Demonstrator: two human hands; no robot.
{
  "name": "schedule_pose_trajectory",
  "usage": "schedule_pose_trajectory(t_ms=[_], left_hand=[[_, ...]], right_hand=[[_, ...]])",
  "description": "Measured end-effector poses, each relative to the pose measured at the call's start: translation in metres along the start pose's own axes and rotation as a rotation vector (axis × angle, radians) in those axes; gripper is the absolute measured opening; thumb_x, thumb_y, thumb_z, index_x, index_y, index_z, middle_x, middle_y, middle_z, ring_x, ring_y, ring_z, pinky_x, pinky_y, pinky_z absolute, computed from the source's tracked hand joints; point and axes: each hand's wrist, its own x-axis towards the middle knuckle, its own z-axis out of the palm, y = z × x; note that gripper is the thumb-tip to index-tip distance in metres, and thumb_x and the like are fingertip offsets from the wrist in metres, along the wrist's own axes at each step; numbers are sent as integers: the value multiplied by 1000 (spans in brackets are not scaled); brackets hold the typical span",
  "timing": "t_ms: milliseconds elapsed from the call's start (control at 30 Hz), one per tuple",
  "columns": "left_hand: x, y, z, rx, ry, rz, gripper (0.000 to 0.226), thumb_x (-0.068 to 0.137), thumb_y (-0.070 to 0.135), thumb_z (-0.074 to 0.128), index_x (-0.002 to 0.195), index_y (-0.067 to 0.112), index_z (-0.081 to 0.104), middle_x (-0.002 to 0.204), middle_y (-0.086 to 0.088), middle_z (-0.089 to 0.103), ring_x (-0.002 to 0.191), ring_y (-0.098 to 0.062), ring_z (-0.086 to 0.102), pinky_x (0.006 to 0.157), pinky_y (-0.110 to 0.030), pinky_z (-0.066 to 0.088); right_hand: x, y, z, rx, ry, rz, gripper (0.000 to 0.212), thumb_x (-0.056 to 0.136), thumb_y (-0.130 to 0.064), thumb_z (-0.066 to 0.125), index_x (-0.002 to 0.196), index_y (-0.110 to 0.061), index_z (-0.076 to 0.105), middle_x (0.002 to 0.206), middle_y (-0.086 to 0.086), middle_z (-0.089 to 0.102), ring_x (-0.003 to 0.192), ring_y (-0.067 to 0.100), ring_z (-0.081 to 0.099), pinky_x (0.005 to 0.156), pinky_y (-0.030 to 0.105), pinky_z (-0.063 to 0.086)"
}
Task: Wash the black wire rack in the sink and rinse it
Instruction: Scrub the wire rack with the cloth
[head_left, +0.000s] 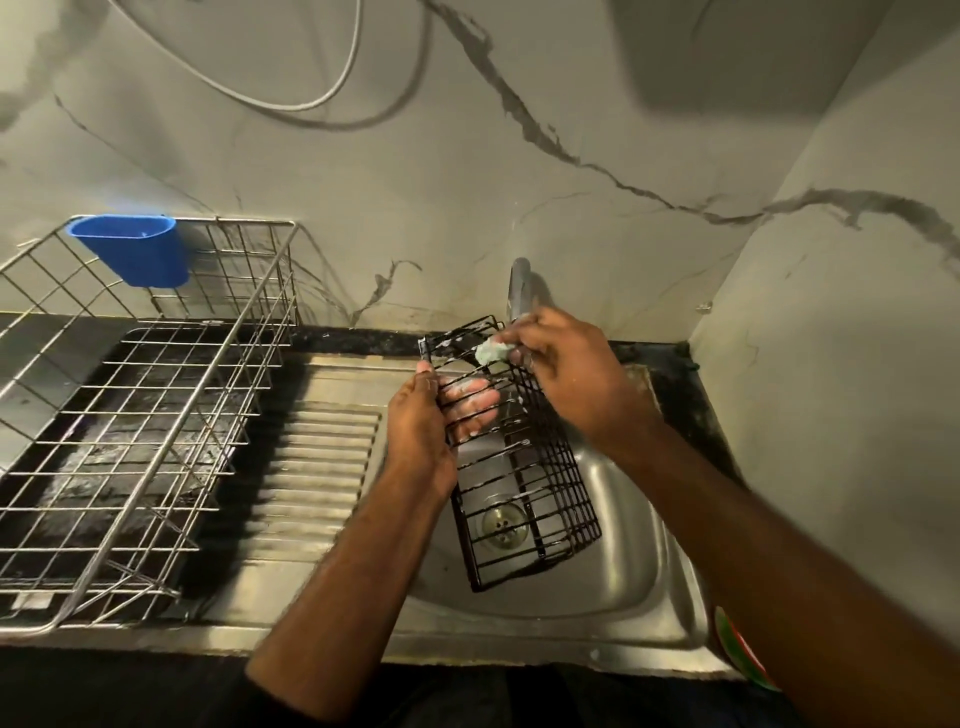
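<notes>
Head view, steeply down, close

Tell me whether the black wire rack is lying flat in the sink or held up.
Held up, tilted: the left hand grips the black wire rack above the sink, whose drain shows through its bars.

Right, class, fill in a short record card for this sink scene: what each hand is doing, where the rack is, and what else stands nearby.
Left hand: left hand grips the black wire rack by its side
Right hand: right hand pinches a soapy sponge against the rack's upper end
Rack position: held tilted over the sink basin, above the drain
Rack state: suds on the wires
Tap: tap behind the hands; no water stream visible
Nearby: steel dish rack with a blue cup, on the person's left side
</notes>
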Motion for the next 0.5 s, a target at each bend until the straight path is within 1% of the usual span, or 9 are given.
schedule_pose_trajectory(t_ms=[67,133,167,233,300,333,400,433,500], left_hand=[[5,1,-8,9,38,11,29,111,37,34,96,16,49,70,-6,74,54,-18,71,48,-30,58],[8,-1,-14,3,86,-1,30,110,39,37,90,19,48,67,-4,71,49,-17,66,48,-30,58],[9,-1,-17,-15,116,-16,31,109,40,38,88,19,47,64,-2,69,47,-15,63,49,-30,59],[12,-2,-20,-58,190,-45,33,109,42,39,86,19,47,65,-2,65,49,-15,59,47,-29,58],[14,-2,-23,-81,244,-73,36,107,46,41,84,19,46,68,-3,63,51,-15,58,43,-27,56],[14,-2,-23,-79,250,-84,37,106,48,43,83,19,47,66,-3,63,51,-15,58,42,-27,55],[11,-4,-22,-35,227,-95,41,103,53,45,83,18,52,66,-2,64,52,-16,60,42,-27,56],[9,-6,-20,-9,209,-95,43,102,55,46,84,17,57,64,-1,64,51,-15,60,44,-28,56],[2,-9,-15,20,174,-94,48,100,58,47,90,14,64,53,6,60,42,-9,55,50,-30,56]], right_hand=[[-18,-2,0,-8,-83,-50,36,94,2,58,119,-20,70,122,-2,60,105,10,60,94,20,53],[-35,1,-2,-80,-199,-145,33,92,-1,62,117,-22,72,116,-4,61,96,6,58,80,9,49],[-43,5,-3,-81,-263,-181,34,90,-1,65,115,-23,73,113,-7,62,93,3,57,76,7,47],[-56,13,-8,10,-401,-180,34,87,-2,69,111,-25,76,108,-15,61,94,2,60,76,8,47],[-61,19,-16,68,-504,-157,30,86,-6,72,108,-27,78,105,-21,62,97,2,63,74,14,51],[-59,22,-20,59,-512,-142,28,87,-9,72,105,-29,78,104,-21,64,96,3,63,73,19,54],[-50,25,-25,68,-390,-64,22,89,-12,70,101,-30,75,101,-19,65,91,3,64,73,29,58],[-43,24,-26,84,-260,-25,20,91,-13,68,103,-28,73,100,-18,64,89,2,63,74,28,59],[-29,16,-24,138,31,25,21,92,-12,67,111,-19,72,102,-15,62,90,1,62,77,19,57]])
